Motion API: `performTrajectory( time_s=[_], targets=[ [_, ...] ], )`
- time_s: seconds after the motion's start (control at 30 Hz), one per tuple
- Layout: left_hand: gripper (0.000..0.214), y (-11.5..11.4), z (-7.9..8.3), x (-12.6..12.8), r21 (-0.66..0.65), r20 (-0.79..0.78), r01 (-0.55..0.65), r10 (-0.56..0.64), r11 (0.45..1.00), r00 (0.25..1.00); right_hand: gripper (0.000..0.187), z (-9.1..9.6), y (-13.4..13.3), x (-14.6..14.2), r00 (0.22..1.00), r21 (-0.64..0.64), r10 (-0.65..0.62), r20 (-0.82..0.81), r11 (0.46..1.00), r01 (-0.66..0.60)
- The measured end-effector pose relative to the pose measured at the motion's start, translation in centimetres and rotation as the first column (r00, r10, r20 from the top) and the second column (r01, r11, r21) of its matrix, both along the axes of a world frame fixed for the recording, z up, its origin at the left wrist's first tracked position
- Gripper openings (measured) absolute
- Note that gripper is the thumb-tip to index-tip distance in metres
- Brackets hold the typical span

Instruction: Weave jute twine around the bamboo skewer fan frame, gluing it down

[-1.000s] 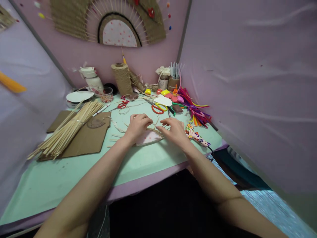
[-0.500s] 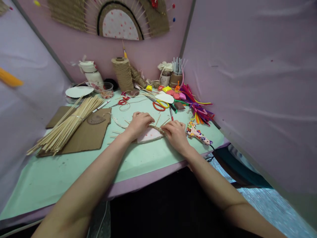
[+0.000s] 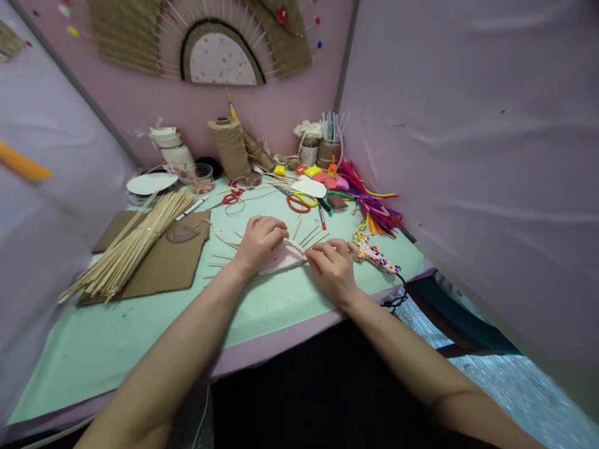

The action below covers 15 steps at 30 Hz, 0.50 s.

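My left hand (image 3: 259,242) lies on a small half-round pink piece (image 3: 285,257) edged with jute cord, fingers curled over its top. Thin wooden sticks (image 3: 309,235) fan out from under that piece. My right hand (image 3: 333,265) rests at the piece's right corner, fingers bent and pinched against the cord edge. Both hands press on the mint-green table cover (image 3: 262,312).
A bundle of bamboo skewers (image 3: 131,243) lies on brown cardboard (image 3: 163,265) at left. A floral glue gun (image 3: 374,254) sits right of my right hand. Scissors (image 3: 299,201), a jute spool (image 3: 230,148), pipe cleaners (image 3: 374,209) and jars (image 3: 327,149) crowd the back. A finished fan (image 3: 206,37) hangs on the wall.
My right hand slid down and toward me along the piece's right edge, its fingers curling in. The left hand stayed on the piece. The view shifted slightly.
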<state>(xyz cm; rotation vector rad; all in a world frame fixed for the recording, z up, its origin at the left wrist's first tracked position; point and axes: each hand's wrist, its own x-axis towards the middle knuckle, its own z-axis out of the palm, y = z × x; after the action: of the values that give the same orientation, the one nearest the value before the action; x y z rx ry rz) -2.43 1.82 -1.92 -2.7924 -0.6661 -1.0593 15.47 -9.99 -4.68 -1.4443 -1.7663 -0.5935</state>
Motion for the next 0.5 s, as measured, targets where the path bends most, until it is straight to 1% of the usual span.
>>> performTrajectory(
  time_s=[0.1, 0.23, 0.3, 0.37, 0.5],
  targets=[
    [0.017, -0.2, 0.1, 0.0, 0.03, 0.024, 0.008, -0.009, 1.0, 1.0, 0.013, 0.0, -0.2, -0.1, 1.0, 0.015, -0.008, 0.006, 1.0, 0.008],
    [0.018, -0.3, 0.0, -0.1, 0.048, 0.093, 0.005, -0.01, 0.999, 0.996, 0.017, 0.1, -0.4, -0.3, 1.0, -0.006, -0.011, 0.011, 1.0, 0.011],
    [0.02, -0.1, 0.0, -0.1, 0.024, 0.103, 0.002, -0.004, 1.0, 0.995, 0.018, 0.3, -0.4, -0.3, 1.0, -0.053, -0.016, -0.016, 0.998, 0.015],
    [0.021, 0.2, -0.2, -0.2, -0.02, 0.079, -0.002, 0.004, 1.0, 0.997, 0.018, 0.5, -0.4, -0.3, 0.997, -0.131, -0.031, -0.073, 0.991, 0.021],
    [0.017, 1.0, -0.4, 0.2, -0.144, -0.052, -0.002, -0.005, 0.99, 0.999, 0.016, 0.8, -0.2, -0.2, 0.982, -0.26, -0.066, -0.178, 0.966, 0.017]
  ],
)
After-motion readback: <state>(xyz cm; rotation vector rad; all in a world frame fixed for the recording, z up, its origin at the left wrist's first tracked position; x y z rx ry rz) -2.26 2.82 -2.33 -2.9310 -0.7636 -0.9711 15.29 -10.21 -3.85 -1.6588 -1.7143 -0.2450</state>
